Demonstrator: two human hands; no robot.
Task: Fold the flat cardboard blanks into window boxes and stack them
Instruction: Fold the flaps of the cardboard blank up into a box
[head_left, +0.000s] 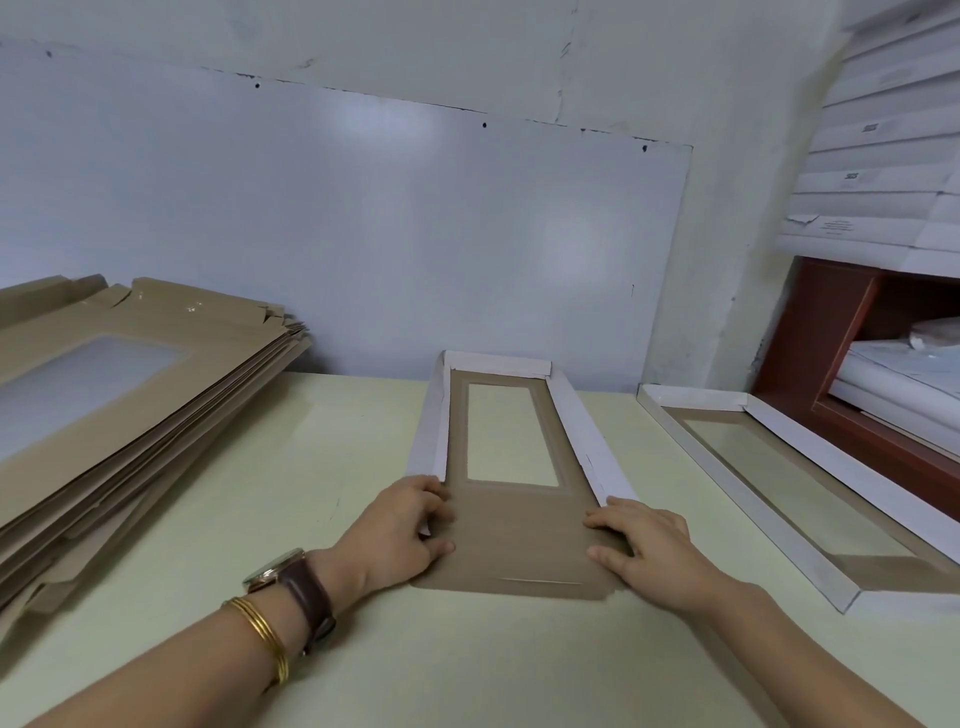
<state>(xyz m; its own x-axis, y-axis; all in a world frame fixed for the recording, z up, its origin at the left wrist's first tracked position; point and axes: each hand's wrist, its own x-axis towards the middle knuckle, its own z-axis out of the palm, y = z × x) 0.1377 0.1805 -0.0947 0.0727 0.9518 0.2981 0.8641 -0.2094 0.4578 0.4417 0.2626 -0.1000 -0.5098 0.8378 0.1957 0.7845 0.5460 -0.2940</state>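
The half-folded box (511, 540) sits mid-bench with nothing inside it. Its left, far and right white walls are up, and the near brown flap lies flat. The left hand (410, 530) curls at the near-left corner, pinching the wall's white end tab. The right hand (644, 545) lies spread, pressing the flap down at the near-right corner. A stack of flat blanks (130, 395) lies far left, and a finished box (841, 465), also empty, rests on the right of the bench (363, 649).

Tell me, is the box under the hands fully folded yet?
Partly folded: on the box, side walls and far wall stand up, but the near flap lies flat on the table.
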